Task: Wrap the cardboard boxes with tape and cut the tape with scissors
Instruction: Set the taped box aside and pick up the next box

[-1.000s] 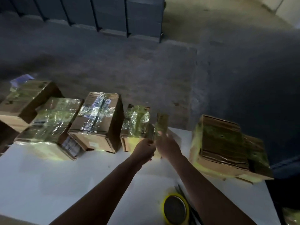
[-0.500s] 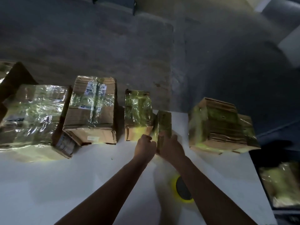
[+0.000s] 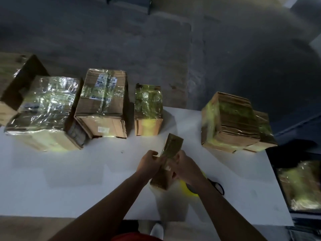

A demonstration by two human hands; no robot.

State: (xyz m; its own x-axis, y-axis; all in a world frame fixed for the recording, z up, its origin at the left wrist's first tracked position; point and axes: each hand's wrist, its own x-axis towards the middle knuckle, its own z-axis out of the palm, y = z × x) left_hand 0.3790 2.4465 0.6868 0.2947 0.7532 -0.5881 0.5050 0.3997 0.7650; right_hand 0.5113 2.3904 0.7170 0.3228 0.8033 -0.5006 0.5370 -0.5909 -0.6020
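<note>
A small flat cardboard box (image 3: 171, 150) wrapped in yellowish tape is held above the white table (image 3: 69, 180), tilted with its far end up. My left hand (image 3: 150, 161) grips its left side and my right hand (image 3: 186, 168) grips its right side. The yellow tape roll (image 3: 186, 189) lies on the table under my right wrist, mostly hidden. Black scissors (image 3: 218, 186) lie just right of the roll; only their handles show.
Several taped boxes line the table's far edge: a large one (image 3: 45, 110), a medium one (image 3: 104, 103), a small one (image 3: 148, 110) and a stack at right (image 3: 232, 122). Another box (image 3: 15, 80) sits far left. A wrapped parcel (image 3: 300, 185) lies below the table's right edge.
Both hands have pulled the small flat box away from the row of boxes toward me. The camera has tilted down, showing more of the near table edge and the scissors.
</note>
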